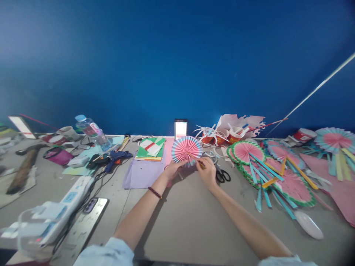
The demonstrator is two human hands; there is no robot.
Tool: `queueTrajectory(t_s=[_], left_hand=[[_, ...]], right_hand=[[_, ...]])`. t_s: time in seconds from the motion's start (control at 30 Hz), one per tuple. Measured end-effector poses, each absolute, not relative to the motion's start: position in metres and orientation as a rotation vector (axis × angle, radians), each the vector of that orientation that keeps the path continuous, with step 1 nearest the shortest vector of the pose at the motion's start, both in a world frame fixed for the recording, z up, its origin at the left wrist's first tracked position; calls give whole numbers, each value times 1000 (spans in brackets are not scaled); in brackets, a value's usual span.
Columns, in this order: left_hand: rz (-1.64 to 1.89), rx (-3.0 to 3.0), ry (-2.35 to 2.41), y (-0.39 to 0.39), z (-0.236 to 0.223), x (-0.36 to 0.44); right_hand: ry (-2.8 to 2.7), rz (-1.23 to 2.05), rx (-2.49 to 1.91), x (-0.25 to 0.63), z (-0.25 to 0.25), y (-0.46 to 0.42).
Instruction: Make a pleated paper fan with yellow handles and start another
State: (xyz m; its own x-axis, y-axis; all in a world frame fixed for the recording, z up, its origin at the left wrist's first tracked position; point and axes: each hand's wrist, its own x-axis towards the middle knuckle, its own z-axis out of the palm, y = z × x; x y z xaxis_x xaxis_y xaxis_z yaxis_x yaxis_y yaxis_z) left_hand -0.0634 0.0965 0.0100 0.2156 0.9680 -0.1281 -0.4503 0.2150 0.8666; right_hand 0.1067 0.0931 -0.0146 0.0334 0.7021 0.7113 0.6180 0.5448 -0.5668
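A round pleated paper fan (183,147), pink in the middle with a light-blue rim, is held upright at the centre of the table. My left hand (174,170) is closed on its lower left edge. At the lower right, my right hand (207,170) pinches a narrow yellow strip (202,165) that runs up towards the fan's middle; whether it is stuck there I cannot tell. Black-handled scissors (223,176) lie just right of my right hand. Left of the fan, coloured paper sheets (151,148) rest on a purple sheet (144,173).
Finished-looking pleated fans (248,152) with blue and yellow strips are heaped on the right, near a white computer mouse (308,224). On the left are a power strip (66,207), a blue glue gun (116,158), a bottle (93,131) and a hammer (23,168). A phone (181,129) stands behind the fan.
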Motion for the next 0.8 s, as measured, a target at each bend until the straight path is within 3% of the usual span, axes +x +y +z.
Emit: queueTrajectory(t_s=[0.8], left_hand=[[1201, 794, 721, 93, 6, -53]], right_hand=[[-1772, -56, -1211, 99, 5, 83]])
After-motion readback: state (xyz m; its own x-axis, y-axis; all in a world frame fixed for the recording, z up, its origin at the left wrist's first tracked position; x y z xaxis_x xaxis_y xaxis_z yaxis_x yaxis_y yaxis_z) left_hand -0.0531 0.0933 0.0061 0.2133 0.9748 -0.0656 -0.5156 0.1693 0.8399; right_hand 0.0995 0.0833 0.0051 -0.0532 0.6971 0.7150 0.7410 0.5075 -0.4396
